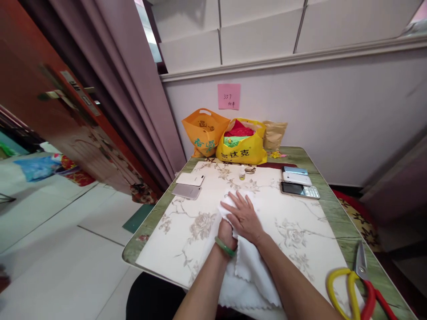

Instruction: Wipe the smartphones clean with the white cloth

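A white cloth with a zigzag edge lies over the front middle of the table and hangs past its near side. My right hand rests flat on the upper part of the cloth, fingers stretched and spread. Just below and left of it, my left hand, with a green bangle at the wrist, is curled into the cloth; its fingertips are hidden under the fabric and the right hand. A small dark curved mark shows beside the right fingertips, too small to name.
Phones lie at left and right. A small bottle stands ahead of my hands. Behind are an orange bag, a yellow bag and a brown paper bag. Scissors lie at the right edge.
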`<control>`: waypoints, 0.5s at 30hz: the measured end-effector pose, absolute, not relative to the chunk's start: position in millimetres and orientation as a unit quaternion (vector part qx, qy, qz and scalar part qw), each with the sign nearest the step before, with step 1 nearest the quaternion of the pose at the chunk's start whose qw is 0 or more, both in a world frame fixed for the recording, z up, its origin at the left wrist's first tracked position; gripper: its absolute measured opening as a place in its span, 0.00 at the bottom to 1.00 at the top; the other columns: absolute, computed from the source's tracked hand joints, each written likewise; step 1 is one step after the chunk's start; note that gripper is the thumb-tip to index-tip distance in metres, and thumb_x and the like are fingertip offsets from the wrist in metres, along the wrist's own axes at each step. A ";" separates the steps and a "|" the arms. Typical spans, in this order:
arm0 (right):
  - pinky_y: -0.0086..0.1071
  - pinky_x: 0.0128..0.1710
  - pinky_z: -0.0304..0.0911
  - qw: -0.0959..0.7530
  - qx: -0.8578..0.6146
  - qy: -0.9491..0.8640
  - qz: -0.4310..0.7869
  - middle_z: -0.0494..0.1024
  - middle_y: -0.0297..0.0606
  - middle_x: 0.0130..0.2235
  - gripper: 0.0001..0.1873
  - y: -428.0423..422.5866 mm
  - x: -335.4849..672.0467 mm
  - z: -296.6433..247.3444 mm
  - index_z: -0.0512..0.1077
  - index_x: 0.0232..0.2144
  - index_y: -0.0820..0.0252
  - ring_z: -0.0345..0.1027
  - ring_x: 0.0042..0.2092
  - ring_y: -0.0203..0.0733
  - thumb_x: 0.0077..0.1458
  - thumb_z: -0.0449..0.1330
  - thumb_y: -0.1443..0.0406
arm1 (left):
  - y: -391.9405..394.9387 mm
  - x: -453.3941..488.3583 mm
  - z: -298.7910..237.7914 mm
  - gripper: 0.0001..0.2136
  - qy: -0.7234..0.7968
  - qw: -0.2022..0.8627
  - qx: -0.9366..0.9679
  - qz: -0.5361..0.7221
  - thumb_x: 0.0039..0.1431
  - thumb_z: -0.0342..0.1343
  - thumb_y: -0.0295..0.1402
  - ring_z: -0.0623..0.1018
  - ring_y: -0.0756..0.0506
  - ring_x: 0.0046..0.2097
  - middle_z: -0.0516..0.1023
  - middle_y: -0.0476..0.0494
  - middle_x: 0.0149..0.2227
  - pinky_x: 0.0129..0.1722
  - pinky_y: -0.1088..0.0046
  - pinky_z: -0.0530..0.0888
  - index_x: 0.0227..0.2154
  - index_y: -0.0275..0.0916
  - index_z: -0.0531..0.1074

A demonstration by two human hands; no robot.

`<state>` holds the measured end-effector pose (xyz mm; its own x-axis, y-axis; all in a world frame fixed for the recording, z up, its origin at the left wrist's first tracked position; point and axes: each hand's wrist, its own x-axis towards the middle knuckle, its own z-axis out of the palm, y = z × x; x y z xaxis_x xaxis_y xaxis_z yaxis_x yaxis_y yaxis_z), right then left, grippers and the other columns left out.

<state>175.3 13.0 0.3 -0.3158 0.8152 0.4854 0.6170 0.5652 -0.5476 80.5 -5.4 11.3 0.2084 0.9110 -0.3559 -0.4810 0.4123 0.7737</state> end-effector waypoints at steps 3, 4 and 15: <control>0.55 0.63 0.37 0.396 -0.549 -0.726 0.122 0.53 0.38 0.67 0.25 17.6 174.6 -4.6 0.58 0.62 0.47 0.41 0.68 0.51 0.64 0.47 0.58 | -8.8 81.6 14.5 0.24 0.413 0.732 0.277 0.466 0.63 0.43 0.46 0.81 0.46 0.40 0.82 0.40 0.31 0.42 0.73 0.75 0.35 0.34 0.79; 0.54 0.63 0.40 0.423 -0.572 -0.690 0.134 0.55 0.41 0.66 0.26 20.2 176.6 -7.6 0.58 0.63 0.50 0.44 0.67 0.51 0.64 0.46 0.57 | -10.4 82.5 15.9 0.23 0.398 0.736 0.260 0.482 0.62 0.44 0.48 0.81 0.45 0.42 0.82 0.41 0.34 0.45 0.70 0.75 0.39 0.36 0.79; 0.39 0.51 0.65 0.744 -0.325 -0.142 0.566 0.81 0.37 0.39 0.23 33.4 226.5 -8.0 0.75 0.43 0.59 0.74 0.44 0.43 0.55 0.53 0.51 | -16.6 54.2 20.9 0.23 0.321 0.780 0.100 0.527 0.60 0.53 0.47 0.79 0.38 0.48 0.78 0.31 0.48 0.49 0.59 0.75 0.45 0.30 0.74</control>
<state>226.5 33.4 -8.0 0.3187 0.9348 -0.1570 -0.7503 0.1475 -0.6445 54.2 -16.6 20.9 0.2382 0.8871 -0.3955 -0.7592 0.4240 0.4938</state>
